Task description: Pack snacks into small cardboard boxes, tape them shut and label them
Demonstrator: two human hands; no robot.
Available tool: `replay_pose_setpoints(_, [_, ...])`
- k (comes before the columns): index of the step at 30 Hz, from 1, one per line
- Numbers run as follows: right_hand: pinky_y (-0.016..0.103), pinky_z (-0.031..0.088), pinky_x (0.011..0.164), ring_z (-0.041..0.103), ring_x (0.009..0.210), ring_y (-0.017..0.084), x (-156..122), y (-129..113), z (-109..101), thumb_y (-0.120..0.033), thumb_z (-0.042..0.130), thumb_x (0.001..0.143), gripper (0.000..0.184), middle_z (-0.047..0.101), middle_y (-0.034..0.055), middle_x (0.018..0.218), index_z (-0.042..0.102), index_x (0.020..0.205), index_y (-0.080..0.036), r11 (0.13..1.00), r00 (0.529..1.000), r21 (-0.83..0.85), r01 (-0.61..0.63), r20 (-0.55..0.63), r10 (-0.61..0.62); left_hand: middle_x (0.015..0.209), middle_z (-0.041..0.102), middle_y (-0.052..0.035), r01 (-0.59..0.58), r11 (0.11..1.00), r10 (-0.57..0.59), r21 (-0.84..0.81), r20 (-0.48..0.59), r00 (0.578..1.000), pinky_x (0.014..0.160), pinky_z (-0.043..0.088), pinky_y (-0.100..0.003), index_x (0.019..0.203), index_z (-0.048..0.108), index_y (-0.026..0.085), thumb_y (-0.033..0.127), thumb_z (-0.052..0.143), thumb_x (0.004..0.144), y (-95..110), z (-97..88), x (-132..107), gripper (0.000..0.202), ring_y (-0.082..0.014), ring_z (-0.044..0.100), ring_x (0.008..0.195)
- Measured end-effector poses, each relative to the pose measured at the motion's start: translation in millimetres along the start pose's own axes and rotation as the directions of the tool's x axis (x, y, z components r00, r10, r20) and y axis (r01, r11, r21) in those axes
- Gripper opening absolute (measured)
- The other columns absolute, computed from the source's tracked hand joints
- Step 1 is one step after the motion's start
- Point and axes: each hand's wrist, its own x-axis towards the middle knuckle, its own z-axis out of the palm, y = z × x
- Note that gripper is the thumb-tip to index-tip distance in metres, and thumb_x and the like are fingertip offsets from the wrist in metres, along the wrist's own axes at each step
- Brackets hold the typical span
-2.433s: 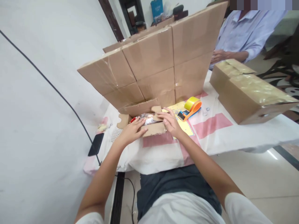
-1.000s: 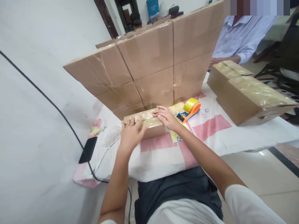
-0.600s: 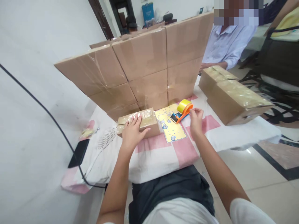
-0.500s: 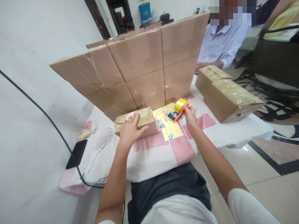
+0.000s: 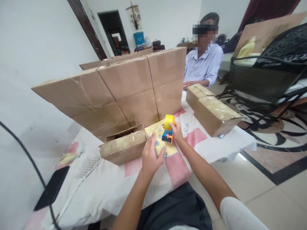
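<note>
In my right hand (image 5: 177, 131) is a tape dispenser (image 5: 167, 135) with a blue and orange body and a yellow roll of tape (image 5: 169, 121). It is held upright above a yellow printed sheet (image 5: 176, 152). My left hand (image 5: 151, 156) has its fingers stretched out and thumb apart, holding nothing, by the right end of a small cardboard box (image 5: 127, 153). Whether its fingertips touch the box I cannot tell. Tape covers the box's near top flap, and a dark gap shows behind that flap.
A tall panel of joined cardboard boxes (image 5: 134, 84) stands behind. To the right is a long taped carton (image 5: 203, 115), with a person in a light shirt (image 5: 203, 65) seated beyond it. A black phone-like slab (image 5: 52, 188), a white mesh racket (image 5: 90, 164) and a black cable (image 5: 31, 153) are left.
My left hand has come off the box top and moved right. The box's top has opened up at the back. My right hand has turned the dispenser more upright. The camera view has shifted.
</note>
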Motion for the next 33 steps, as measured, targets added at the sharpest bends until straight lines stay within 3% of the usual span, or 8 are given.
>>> replay_pose_setpoints(3, [0.038, 0.061, 0.071, 0.073, 0.075, 0.024, -11.4, -8.6, 0.3, -0.056, 0.063, 0.086, 0.035, 0.074, 0.0055, 0.078, 0.063, 0.090, -0.022, 0.995, 1.000, 0.095, -0.014, 0.017, 0.012, 0.154, 0.051, -0.0249, 0.250, 0.967, -0.249, -0.051, 0.018, 0.968, 0.117, 0.042, -0.058, 0.146, 0.055, 0.013, 0.048, 0.061, 0.094, 6.5, 45.7, 11.5, 0.063, -0.0403, 0.051, 0.143])
replay_pose_setpoints(6, [0.040, 0.062, 0.069, 0.073, 0.077, 0.027, -16.1, -13.5, -2.5, -0.066, 0.058, 0.088, 0.044, 0.072, 0.0065, 0.076, 0.063, 0.086, -0.023, 0.999, 0.999, 0.034, 0.002, 0.049, -0.004, 0.137, 0.066, -0.0225, 0.357, 0.930, -0.354, -0.087, 0.051, 0.934, 0.111, 0.045, -0.058, 0.117, 0.071, 0.016, 0.043, 0.065, 0.090, 1.0, 65.0, 27.4, 0.039, -0.0399, 0.059, 0.130])
replay_pose_setpoints(8, [0.040, 0.061, 0.066, 0.071, 0.075, 0.027, -16.1, -15.7, -4.2, -0.070, 0.054, 0.089, 0.048, 0.070, 0.0062, 0.073, 0.061, 0.082, -0.023, 1.000, 0.999, 0.002, 0.015, 0.037, -0.015, 0.127, 0.070, -0.0171, 0.365, 0.919, -0.366, -0.150, 0.025, 0.930, 0.111, 0.045, -0.052, 0.104, 0.074, 0.019, 0.040, 0.069, 0.087, -3.8, 66.6, 34.3, 0.027, -0.0353, 0.062, 0.125])
replay_pose_setpoints(12, [0.036, 0.056, 0.059, 0.063, 0.065, 0.023, -14.6, -16.8, -5.1, -0.074, 0.050, 0.090, 0.053, 0.063, 0.0038, 0.065, 0.056, 0.074, -0.024, 0.999, 0.999, -0.020, 0.038, -0.019, -0.038, 0.124, 0.068, -0.0120, 0.334, 0.916, -0.346, -0.222, -0.015, 0.938, 0.112, 0.045, -0.046, 0.096, 0.076, 0.023, 0.038, 0.072, 0.085, -6.9, 67.4, 37.9, 0.019, -0.0301, 0.060, 0.124])
replay_pose_setpoints(15, [0.033, 0.052, 0.056, 0.057, 0.060, 0.020, -14.8, -14.1, -3.6, -0.077, 0.051, 0.088, 0.056, 0.058, 0.0022, 0.062, 0.054, 0.070, -0.024, 0.998, 0.999, -0.048, 0.052, 0.005, -0.051, 0.117, 0.069, -0.0125, 0.353, 0.890, -0.359, -0.289, 0.033, 0.933, 0.110, 0.045, -0.045, 0.084, 0.077, 0.021, 0.034, 0.072, 0.084, -8.4, 75.5, 39.3, 0.014, -0.0290, 0.062, 0.119])
replay_pose_setpoints(19, [0.030, 0.047, 0.054, 0.051, 0.057, 0.017, -15.3, -12.1, -0.6, -0.075, 0.050, 0.091, 0.057, 0.054, 0.0009, 0.062, 0.053, 0.067, -0.022, 0.999, 0.997, -0.043, 0.030, -0.065, -0.033, 0.109, 0.071, -0.0131, 0.382, 0.804, -0.379, -0.456, 0.102, 0.920, 0.105, 0.047, -0.042, 0.071, 0.073, 0.019, 0.037, 0.071, 0.082, -13.6, 83.1, 43.9, 0.022, -0.0271, 0.066, 0.111])
replay_pose_setpoints(24, [0.028, 0.038, 0.050, 0.044, 0.053, 0.014, -13.4, -18.0, -0.8, -0.070, 0.052, 0.093, 0.056, 0.051, -0.0004, 0.059, 0.051, 0.065, -0.022, 0.999, 0.998, -0.033, 0.044, -0.054, -0.045, 0.097, 0.077, -0.0105, 0.364, 0.768, -0.314, -0.527, 0.185, 0.931, 0.095, 0.053, -0.038, 0.073, 0.075, 0.020, 0.051, 0.062, 0.086, -14.2, 75.8, 48.6, 0.036, -0.0259, 0.071, 0.100])
replay_pose_setpoints(33, [0.029, 0.031, 0.051, 0.039, 0.054, 0.013, -8.6, -15.6, -8.2, -0.067, 0.049, 0.095, 0.056, 0.045, -0.0011, 0.058, 0.047, 0.062, -0.022, 0.975, 0.987, -0.160, 0.153, -0.033, -0.160, 0.083, 0.078, -0.0081, 0.400, 0.738, -0.294, -0.544, 0.274, 0.916, 0.087, 0.055, -0.037, 0.078, 0.077, 0.018, 0.046, 0.062, 0.088, 7.6, 58.7, 50.2, 0.033, -0.0265, 0.074, 0.089])
